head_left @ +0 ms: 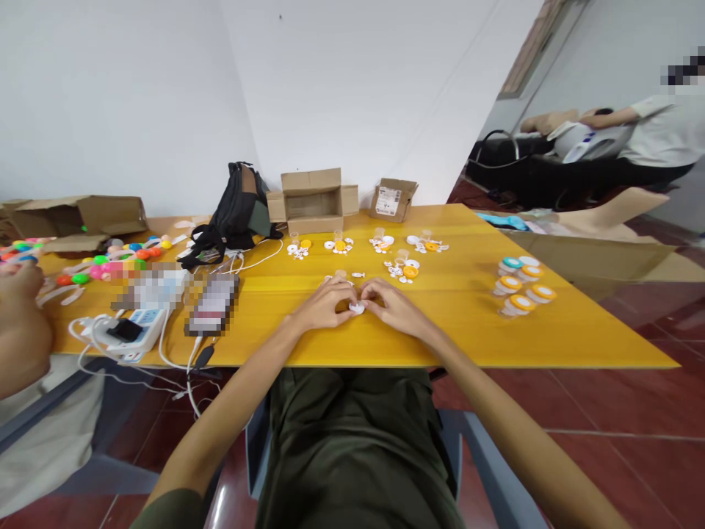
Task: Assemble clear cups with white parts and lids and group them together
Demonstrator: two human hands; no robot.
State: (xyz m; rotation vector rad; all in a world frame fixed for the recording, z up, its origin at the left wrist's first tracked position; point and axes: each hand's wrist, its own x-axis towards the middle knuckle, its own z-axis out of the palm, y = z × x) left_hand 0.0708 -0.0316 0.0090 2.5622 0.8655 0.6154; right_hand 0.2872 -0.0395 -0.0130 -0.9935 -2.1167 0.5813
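Observation:
My left hand (324,303) and my right hand (393,305) meet over the yellow table (452,330), fingers pinched together on a small white round part (357,308) held between them. Just beyond my hands lie small white pieces and a clear cup (340,275). Further back, sets of white, orange and clear parts (405,270) lie in little groups. To the right stands a cluster of assembled round pieces with orange and teal tops (521,285).
A black backpack (234,214), open cardboard boxes (313,198) and a small box (392,198) sit at the table's back. A phone (212,305), power strip (135,329) and cables lie left. Another person's hand (19,308) is by colourful toys (110,263). A person sits far right.

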